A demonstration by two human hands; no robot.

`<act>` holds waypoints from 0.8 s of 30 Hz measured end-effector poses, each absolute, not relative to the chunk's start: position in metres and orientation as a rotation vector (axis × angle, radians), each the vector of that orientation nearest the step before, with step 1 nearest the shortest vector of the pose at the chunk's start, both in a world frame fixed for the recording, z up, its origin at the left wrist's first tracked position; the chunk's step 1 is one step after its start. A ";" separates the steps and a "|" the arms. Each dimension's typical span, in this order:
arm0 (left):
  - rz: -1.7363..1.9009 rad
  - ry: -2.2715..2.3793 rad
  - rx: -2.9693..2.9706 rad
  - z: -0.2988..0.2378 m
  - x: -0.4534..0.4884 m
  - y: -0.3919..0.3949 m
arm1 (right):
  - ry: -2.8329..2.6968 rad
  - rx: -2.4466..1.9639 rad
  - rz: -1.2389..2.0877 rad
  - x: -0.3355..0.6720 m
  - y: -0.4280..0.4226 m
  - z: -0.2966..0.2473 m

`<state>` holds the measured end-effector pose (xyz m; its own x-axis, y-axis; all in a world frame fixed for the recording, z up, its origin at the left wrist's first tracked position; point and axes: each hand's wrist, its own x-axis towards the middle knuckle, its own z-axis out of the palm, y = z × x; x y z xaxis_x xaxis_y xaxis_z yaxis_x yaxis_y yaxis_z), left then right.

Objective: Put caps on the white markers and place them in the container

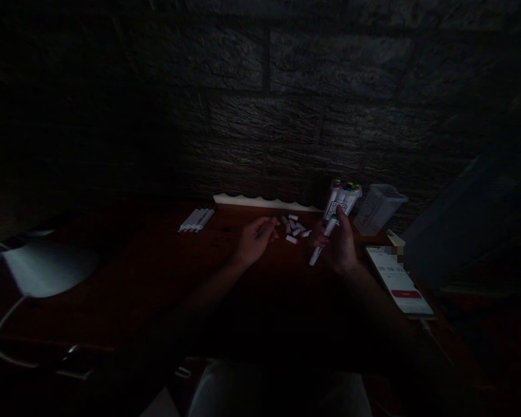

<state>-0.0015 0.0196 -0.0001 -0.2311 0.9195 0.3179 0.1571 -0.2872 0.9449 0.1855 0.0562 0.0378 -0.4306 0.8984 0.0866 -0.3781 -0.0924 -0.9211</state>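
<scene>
My right hand (341, 246) is closed round a white marker (318, 253), tilted, with a dark green end at the top by my thumb. My left hand (257, 238) hovers left of a small pile of white marker caps (297, 230). Its fingers are curled together, and in the dim light I cannot see anything between them. Behind my right hand stands a clear box of markers (346, 200) with coloured ends upward. Several white markers (197, 220) lie side by side farther left on the wooden table (156, 272).
A second clear plastic box (381, 209) stands at the back right. A lit phone (399, 284) with a cable lies by the right edge. A white lamp (47, 269) is at far left. A wavy white strip (264, 202) runs along the brick wall (243, 116).
</scene>
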 end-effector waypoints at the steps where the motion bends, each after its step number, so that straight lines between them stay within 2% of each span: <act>1: 1.575 1.330 1.406 0.000 -0.001 0.020 | -1.217 -0.654 1.703 0.185 0.056 0.037; 9: 1.572 1.335 1.427 -0.003 -0.001 0.020 | -1.287 -0.668 1.834 0.179 0.058 0.019; 24: 1.582 1.335 1.434 -0.003 -0.001 0.020 | -1.185 -0.671 1.688 0.177 0.058 0.022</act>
<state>-0.0013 0.0200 -0.0027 -0.2242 0.9137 0.3389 0.1800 -0.3030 0.9358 0.1767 0.0582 0.0218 -0.4134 0.9075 0.0749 -0.3790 -0.0967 -0.9203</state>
